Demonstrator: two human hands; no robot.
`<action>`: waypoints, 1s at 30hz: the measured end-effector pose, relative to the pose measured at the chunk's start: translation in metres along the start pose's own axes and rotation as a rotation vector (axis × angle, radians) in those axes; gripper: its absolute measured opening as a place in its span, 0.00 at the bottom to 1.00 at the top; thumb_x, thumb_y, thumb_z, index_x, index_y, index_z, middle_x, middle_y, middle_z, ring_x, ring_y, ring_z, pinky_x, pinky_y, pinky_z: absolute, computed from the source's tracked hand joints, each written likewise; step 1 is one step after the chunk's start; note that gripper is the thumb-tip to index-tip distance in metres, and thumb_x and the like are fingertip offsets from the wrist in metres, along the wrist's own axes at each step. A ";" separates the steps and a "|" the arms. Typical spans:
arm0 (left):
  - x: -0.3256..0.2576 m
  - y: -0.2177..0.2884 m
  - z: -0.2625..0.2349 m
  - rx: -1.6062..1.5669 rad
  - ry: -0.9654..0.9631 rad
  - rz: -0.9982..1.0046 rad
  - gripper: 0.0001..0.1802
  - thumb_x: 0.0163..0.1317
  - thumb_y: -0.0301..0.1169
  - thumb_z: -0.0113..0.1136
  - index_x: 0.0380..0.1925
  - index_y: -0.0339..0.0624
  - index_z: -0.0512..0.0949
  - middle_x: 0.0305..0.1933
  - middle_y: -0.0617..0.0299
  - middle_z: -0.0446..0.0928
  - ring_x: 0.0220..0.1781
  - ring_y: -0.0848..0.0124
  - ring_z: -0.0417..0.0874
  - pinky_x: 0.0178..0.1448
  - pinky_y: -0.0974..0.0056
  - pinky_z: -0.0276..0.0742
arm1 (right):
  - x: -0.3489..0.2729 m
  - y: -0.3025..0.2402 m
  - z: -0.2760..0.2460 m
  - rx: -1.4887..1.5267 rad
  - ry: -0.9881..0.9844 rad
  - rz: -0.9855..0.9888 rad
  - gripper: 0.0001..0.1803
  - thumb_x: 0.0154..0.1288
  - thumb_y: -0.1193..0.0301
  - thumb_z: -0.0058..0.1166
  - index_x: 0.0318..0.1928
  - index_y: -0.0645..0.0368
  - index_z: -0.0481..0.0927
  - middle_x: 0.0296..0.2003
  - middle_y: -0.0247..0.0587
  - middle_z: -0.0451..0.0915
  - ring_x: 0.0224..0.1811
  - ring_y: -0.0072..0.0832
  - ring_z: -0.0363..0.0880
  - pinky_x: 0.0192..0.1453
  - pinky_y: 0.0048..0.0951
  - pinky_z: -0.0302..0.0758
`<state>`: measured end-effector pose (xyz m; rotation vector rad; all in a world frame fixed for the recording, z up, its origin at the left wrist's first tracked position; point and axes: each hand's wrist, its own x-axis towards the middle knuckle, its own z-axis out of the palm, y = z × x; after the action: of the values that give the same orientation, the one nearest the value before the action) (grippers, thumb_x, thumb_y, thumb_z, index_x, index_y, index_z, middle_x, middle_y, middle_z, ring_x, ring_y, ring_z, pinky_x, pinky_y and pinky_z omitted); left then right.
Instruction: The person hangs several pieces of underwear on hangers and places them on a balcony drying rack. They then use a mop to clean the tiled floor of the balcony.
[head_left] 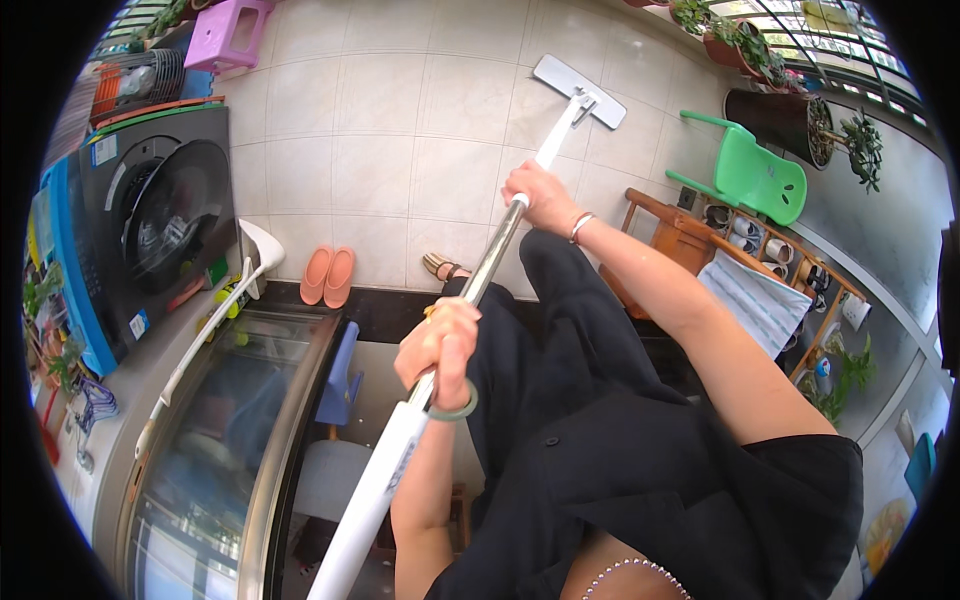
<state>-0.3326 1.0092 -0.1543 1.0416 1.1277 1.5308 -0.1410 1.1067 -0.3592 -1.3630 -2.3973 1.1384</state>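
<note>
A flat mop with a white and metal pole slants from the lower left up to the right. Its rectangular grey-white head lies on the tiled floor near the green chair. My left hand is closed round the metal part of the pole, just above the thick white grip. Farther along, my right hand wraps the pole where metal meets the white lower tube. A bangle sits on each wrist. My sandalled foot shows beside the pole.
A dark front-loading washing machine stands at left, with a purple stool beyond. Orange slippers lie by the sliding glass door. On the right are a green chair, a wooden shoe rack and potted plants.
</note>
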 end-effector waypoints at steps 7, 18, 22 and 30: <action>0.009 -0.030 0.039 -0.019 -0.246 0.057 0.16 0.53 0.12 0.52 0.13 0.38 0.61 0.17 0.59 0.68 0.20 0.66 0.72 0.39 0.57 0.78 | -0.031 0.066 -0.018 0.049 0.192 -0.005 0.06 0.48 0.73 0.58 0.24 0.49 0.74 0.26 0.32 0.75 0.39 0.40 0.73 0.41 0.35 0.75; -0.067 0.179 -0.101 0.434 -0.270 -0.142 0.19 0.60 0.24 0.54 0.13 0.43 0.59 0.13 0.63 0.67 0.17 0.70 0.69 0.36 0.58 0.76 | -0.039 -0.224 0.115 0.419 0.278 -0.025 0.07 0.51 0.67 0.58 0.21 0.49 0.74 0.26 0.29 0.73 0.41 0.34 0.71 0.39 0.39 0.71; -0.070 0.190 -0.107 0.497 -0.111 -0.095 0.19 0.63 0.28 0.51 0.12 0.44 0.61 0.11 0.65 0.64 0.15 0.73 0.65 0.33 0.60 0.72 | -0.028 -0.239 0.102 0.455 -0.042 -0.174 0.07 0.55 0.65 0.56 0.24 0.53 0.77 0.28 0.32 0.76 0.42 0.34 0.73 0.37 0.39 0.74; -0.044 0.124 -0.035 0.299 -0.045 -0.001 0.22 0.66 0.30 0.46 0.12 0.50 0.55 0.10 0.71 0.56 0.15 0.77 0.58 0.33 0.64 0.65 | -0.030 -0.142 0.023 0.311 -0.157 -0.143 0.07 0.57 0.65 0.53 0.26 0.52 0.76 0.29 0.35 0.77 0.43 0.34 0.75 0.36 0.41 0.75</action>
<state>-0.3815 0.9426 -0.0457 1.2674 1.3532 1.3568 -0.2297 1.0291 -0.2722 -1.0231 -2.2503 1.5474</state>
